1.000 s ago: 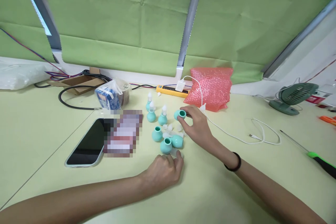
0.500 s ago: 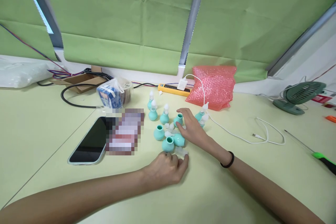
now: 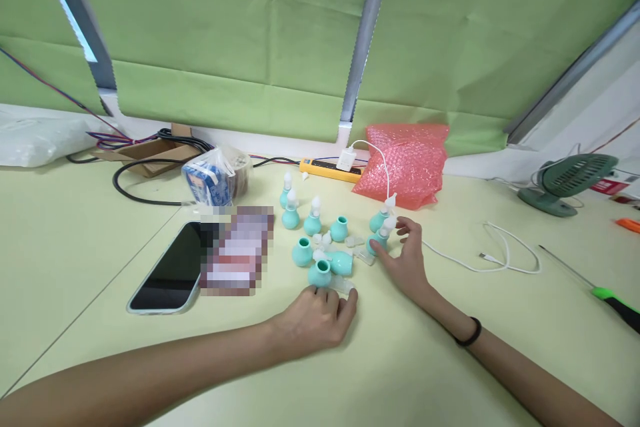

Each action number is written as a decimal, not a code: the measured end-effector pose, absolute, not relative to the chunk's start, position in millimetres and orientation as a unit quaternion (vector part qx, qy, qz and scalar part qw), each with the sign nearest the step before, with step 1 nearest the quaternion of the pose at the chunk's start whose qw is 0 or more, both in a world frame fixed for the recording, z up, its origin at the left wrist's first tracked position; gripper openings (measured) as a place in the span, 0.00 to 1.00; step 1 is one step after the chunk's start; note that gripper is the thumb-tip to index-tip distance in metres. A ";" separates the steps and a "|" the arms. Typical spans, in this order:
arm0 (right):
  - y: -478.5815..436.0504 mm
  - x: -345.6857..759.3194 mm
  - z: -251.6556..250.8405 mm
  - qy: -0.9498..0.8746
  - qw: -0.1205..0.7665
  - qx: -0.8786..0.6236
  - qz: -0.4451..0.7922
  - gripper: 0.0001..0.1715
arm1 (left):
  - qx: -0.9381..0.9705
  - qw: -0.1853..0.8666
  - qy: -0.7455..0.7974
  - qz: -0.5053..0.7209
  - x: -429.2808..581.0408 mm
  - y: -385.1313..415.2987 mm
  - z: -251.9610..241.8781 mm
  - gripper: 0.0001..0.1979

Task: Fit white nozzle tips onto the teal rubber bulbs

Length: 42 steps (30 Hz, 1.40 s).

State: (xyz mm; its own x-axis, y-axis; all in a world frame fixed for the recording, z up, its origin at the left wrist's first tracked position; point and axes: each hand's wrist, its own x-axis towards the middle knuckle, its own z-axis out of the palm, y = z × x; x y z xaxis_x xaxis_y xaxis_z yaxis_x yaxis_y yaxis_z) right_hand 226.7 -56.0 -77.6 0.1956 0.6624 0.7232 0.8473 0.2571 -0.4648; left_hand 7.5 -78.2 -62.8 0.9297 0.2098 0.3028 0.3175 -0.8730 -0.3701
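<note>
Several teal squeeze bulbs stand on the table, some with clear tips and white caps fitted. My right hand [image 3: 406,260] is open beside a capped bulb [image 3: 377,241] at the right of the group, thumb against its near side and fingers spread behind. Another capped bulb [image 3: 379,220] stands just beyond. My left hand [image 3: 320,317] rests closed on the table, its palm hidden, below an uncapped bulb [image 3: 320,275] and a clear tube [image 3: 343,285]. One teal bulb [image 3: 342,263] lies on its side. Other open bulbs [image 3: 302,252] stand near small loose clear pieces [image 3: 354,241].
Left of the bulbs lie a phone [image 3: 170,270] and a blurred-out flat object [image 3: 239,253]. Behind are a bagged blue packet [image 3: 210,180], a yellow power strip [image 3: 325,171] and pink bubble wrap [image 3: 407,163]. A white cable [image 3: 460,263], screwdriver [image 3: 607,297] and green fan [image 3: 565,180] lie rightward.
My right hand has moved right, from around an uncapped teal bulb to the capped one at the group's right side. That uncapped bulb stands free. My left hand stays in place.
</note>
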 end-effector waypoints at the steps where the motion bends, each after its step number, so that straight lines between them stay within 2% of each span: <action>1: -53.8 228.0 -79.0 -0.626 0.481 -0.611 -0.066 0.21 | -0.957 0.217 -0.133 -0.141 7.1 -77.8 -63.5 0.17; 3: -51.8 228.9 -78.4 -0.628 0.481 -0.610 -0.041 0.12 | -0.952 0.224 -0.118 -0.171 6.2 -76.8 -64.5 0.16; 5: -55.0 227.5 -74.2 -0.617 0.498 -0.607 -0.052 0.10 | -0.947 0.207 -0.106 -0.221 5.0 -75.8 -64.7 0.14; 7: -64.3 223.7 -67.4 -0.604 0.544 -0.579 -0.068 0.10 | -0.943 0.141 -0.097 -0.285 3.9 -75.7 -63.3 0.08; 9: -78.8 216.9 -59.4 -0.638 0.578 -0.505 -0.050 0.11 | -0.931 0.019 -0.107 -0.347 3.0 -77.0 -60.8 0.08; 12: -104.7 200.8 -48.8 -0.776 0.496 -0.389 0.033 0.16 | -0.891 -0.199 -0.159 -0.377 2.0 -80.5 -56.9 0.08; 15: -124.8 181.3 -44.8 -0.846 0.399 -0.354 0.014 0.16 | -0.851 -0.340 -0.171 -0.361 1.4 -82.9 -54.9 0.12; 18: -132.8 166.5 -47.5 -0.872 0.304 -0.385 0.008 0.11 | -0.861 -0.358 -0.139 -0.333 1.2 -82.8 -52.7 0.14; 20: -132.9 161.9 -50.6 -0.875 0.281 -0.395 0.007 0.06 | -0.878 -0.354 -0.122 -0.298 1.1 -81.7 -50.3 0.14; 23: -130.7 161.3 -53.5 -0.878 0.280 -0.387 0.011 0.02 | -0.866 -0.400 -0.123 -0.273 1.3 -79.9 -47.5 0.17; 29: -132.1 163.1 -54.8 -0.880 0.300 -0.367 0.036 0.02 | -0.765 -0.538 -0.202 -0.290 5.2 -90.1 -49.3 0.23; 32: -133.0 162.0 -55.1 -0.896 0.308 -0.319 0.004 0.02 | -0.685 -0.615 -0.264 -0.287 6.8 -97.7 -37.2 0.24; 34: -133.2 160.7 -54.3 -0.901 0.306 -0.308 -0.019 0.03 | -0.675 -0.613 -0.276 -0.305 6.0 -95.5 -21.7 0.24; 35: -133.3 160.0 -53.5 -0.900 0.303 -0.312 -0.022 0.03 | -0.693 -0.577 -0.271 -0.336 5.0 -91.4 -13.3 0.23; 39: -134.3 157.2 -49.6 -0.900 0.288 -0.326 -0.012 0.03 | -0.790 -0.374 -0.304 -0.379 -1.4 -61.1 8.5 0.10; 42: -134.8 156.4 -48.6 -0.899 0.287 -0.331 0.005 0.02 | -0.833 -0.246 -0.345 -0.356 -5.2 -38.4 6.0 0.11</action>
